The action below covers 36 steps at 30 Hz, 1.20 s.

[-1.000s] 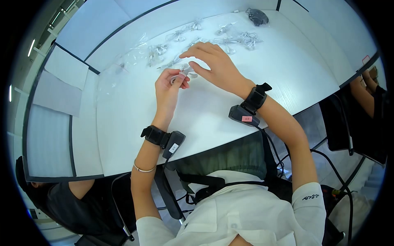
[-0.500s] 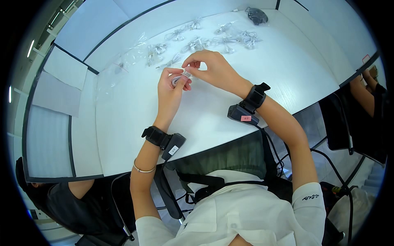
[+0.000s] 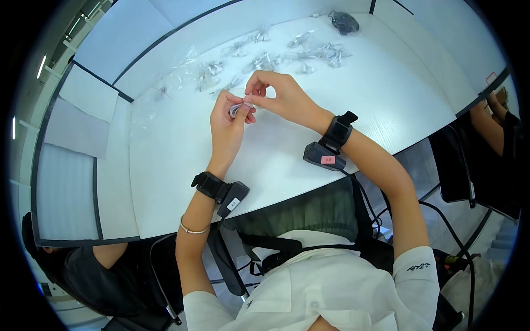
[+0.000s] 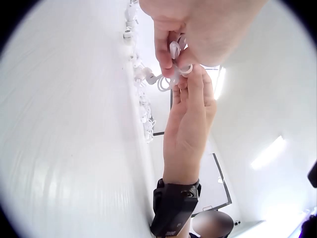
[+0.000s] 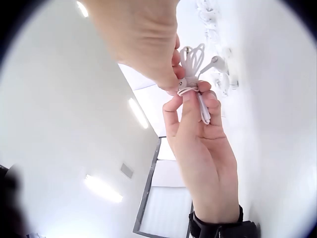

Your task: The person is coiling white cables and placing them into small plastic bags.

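Right wrist view: left hand (image 5: 205, 153) pinches white, looped cable (image 5: 192, 64) — thin, smooth.

In the head view, a white table (image 3: 381, 105) with faint streaky grain spreads across the middle, glare lying on it toward two o'clock. Pale partitions (image 3: 187, 33) with dark edging stand round it from eight o'clock over the top to two. A pale sheet (image 3: 74, 128) hangs on them between nine and ten o'clock. Beyond, near ten o'clock, slim strip lights (image 3: 41, 66) glow. Grey floor (image 3: 408, 165) shows at three o'clock—beside a black chair (image 3: 458, 171) with a metal frame.

The left wrist view has a bright ceiling light (image 4: 267, 152) between three and four o'clock. In the right wrist view, the whitish ceiling (image 5: 54, 109) carries lights at seven, nine and eleven o'clock—a small grey panel (image 5: 126, 170) sits near the lowest.
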Each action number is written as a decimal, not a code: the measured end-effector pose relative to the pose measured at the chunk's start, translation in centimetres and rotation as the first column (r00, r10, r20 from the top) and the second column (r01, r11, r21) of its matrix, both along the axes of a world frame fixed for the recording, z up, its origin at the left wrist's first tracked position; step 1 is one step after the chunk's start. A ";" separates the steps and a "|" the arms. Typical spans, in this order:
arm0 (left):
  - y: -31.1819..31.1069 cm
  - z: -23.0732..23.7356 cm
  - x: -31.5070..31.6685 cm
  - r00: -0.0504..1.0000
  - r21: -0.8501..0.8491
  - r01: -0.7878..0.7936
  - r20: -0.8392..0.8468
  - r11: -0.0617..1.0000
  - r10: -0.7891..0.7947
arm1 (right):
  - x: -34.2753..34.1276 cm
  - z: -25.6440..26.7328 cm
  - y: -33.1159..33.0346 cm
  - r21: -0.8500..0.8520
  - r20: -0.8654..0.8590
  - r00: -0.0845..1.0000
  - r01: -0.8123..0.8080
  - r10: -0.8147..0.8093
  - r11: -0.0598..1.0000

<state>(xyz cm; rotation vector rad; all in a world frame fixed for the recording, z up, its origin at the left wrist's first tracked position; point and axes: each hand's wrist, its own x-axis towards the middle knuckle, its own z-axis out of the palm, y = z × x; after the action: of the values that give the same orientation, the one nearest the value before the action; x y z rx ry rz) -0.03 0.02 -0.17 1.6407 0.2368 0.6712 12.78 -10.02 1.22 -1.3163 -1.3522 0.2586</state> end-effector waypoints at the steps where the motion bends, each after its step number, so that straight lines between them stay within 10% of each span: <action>1: 0.1 -0.1 0.0 1.000 0.003 0.003 0.002 1.000 -0.003 | -0.1 0.0 0.0 -0.003 -0.001 1.000 0.002 -0.002 1.000; 20: 0.5 0.1 -0.2 0.997 -0.087 -0.071 -0.037 0.994 0.068 | -0.3 -0.8 -0.1 0.099 0.501 0.851 0.126 -0.159 0.987; 36: -0.1 -0.3 0.2 0.993 -0.144 -0.113 -0.041 0.983 0.108 | -1.6 -0.8 0.3 0.207 0.523 0.791 0.243 -0.317 0.948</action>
<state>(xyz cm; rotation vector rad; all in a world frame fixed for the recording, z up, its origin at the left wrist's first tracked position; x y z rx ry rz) 0.21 -0.12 -0.43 1.5072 0.3945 0.6947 11.19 -9.70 0.41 -1.5229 -1.5848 -0.4496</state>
